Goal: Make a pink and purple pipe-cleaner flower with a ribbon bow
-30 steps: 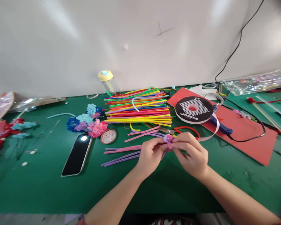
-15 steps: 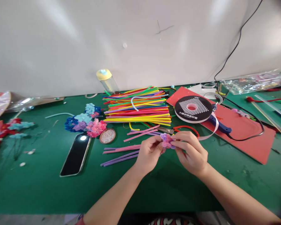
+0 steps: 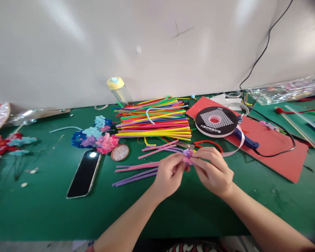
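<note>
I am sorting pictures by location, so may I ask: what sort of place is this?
Probably a craft workspace; home or workshop, I cannot tell. It shows colorful fuzzy stems piled on a green table, a ribbon spool, and a pink-and-purple flower being held.

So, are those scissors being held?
No, the scissors lie on the table, while left hand and right hand hold a pink-and-purple flower.

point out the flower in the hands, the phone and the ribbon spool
Flower (image 3: 188,156), head view: its petals
Phone (image 3: 83,175), head view: its dark screen
Ribbon spool (image 3: 225,121), head view: its printed face
</note>
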### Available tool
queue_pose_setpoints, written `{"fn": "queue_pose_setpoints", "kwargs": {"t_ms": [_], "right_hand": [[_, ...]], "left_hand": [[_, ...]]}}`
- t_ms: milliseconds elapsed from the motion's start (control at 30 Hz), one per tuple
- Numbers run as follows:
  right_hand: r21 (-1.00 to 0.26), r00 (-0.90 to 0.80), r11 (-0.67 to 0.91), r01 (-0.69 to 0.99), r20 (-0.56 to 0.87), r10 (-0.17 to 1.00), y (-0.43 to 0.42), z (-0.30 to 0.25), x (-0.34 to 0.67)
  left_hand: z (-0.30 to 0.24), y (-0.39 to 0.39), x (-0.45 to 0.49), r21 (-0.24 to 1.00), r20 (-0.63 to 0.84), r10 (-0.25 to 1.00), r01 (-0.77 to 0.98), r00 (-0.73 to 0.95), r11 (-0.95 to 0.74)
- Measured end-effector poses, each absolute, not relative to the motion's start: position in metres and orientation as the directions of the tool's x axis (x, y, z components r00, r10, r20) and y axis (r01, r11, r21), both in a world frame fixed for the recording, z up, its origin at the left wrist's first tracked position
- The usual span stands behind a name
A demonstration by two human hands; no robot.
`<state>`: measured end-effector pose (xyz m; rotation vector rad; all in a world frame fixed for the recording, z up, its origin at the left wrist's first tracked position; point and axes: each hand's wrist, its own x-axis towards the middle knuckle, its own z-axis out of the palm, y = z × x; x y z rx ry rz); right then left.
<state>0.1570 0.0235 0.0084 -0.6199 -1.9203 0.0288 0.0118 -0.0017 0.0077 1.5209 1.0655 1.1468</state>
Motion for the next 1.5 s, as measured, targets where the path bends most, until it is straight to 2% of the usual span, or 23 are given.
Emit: {"fn": "queue_pose_setpoints", "kwargs": {"t_ms": [133,267,367,500,567,633,700,767,867,967,1133,1333,1500], "right_hand": [[-0.323,-0.272,0.849,0.419,0.847,0.456,0.024,0.007,0.157],[-0.345,-0.299,0.856,0.385,0.831,0.469,0.022,0.011,0.157],[-0.514,-0.329,0.810,0.282,0.741,0.585,0.021,0.015,0.160],[-0.828,-0.328,0.521,0.207,0.443,0.834,0.025,0.017,0.164],[-0.917,-0.378,0.370,0.146,0.294,0.878,0.028,0.017,0.164],[-0.969,-0.468,0.245,0.030,0.203,0.860,0.030,0.018,0.164],[-0.986,-0.546,0.150,-0.072,0.165,0.821,0.031,0.020,0.164],[-0.987,-0.591,0.122,-0.108,0.162,0.790,0.031,0.021,0.165],[-0.985,-0.618,0.152,-0.085,0.171,0.767,0.031,0.023,0.167],[-0.987,-0.612,0.157,-0.047,0.153,0.776,0.032,0.023,0.168],[-0.998,-0.589,0.010,-0.061,0.044,0.807,0.032,0.022,0.167],[-0.994,-0.538,-0.106,-0.024,-0.077,0.839,0.033,0.023,0.165],[-0.986,-0.548,-0.144,-0.080,-0.077,0.833,0.034,0.020,0.165]], "left_hand": [[0.005,-0.002,0.014,0.970,0.201,0.962,0.099,0.184,-0.222],[0.006,0.000,0.014,0.937,0.253,0.955,0.207,0.156,-0.282],[0.007,0.001,0.012,0.909,0.300,0.938,0.247,0.175,-0.337],[0.007,0.002,0.010,0.893,0.316,0.926,0.266,0.205,-0.364],[0.008,0.002,0.010,0.884,0.306,0.923,0.289,0.234,-0.367],[0.008,0.003,0.009,0.878,0.284,0.919,0.312,0.274,-0.364],[0.009,0.003,0.009,0.879,0.248,0.915,0.323,0.318,-0.351],[0.010,0.003,0.008,0.893,0.192,0.912,0.322,0.362,-0.316],[0.012,0.004,0.007,0.917,0.102,0.899,0.309,0.426,-0.251],[0.013,0.005,0.006,0.916,0.079,0.889,0.319,0.451,-0.243],[0.012,0.004,0.007,0.873,0.135,0.886,0.370,0.444,-0.318],[0.008,0.003,0.007,0.759,0.258,0.873,0.472,0.415,-0.449],[0.004,0.003,0.006,0.696,0.297,0.869,0.534,0.396,-0.481]]}}
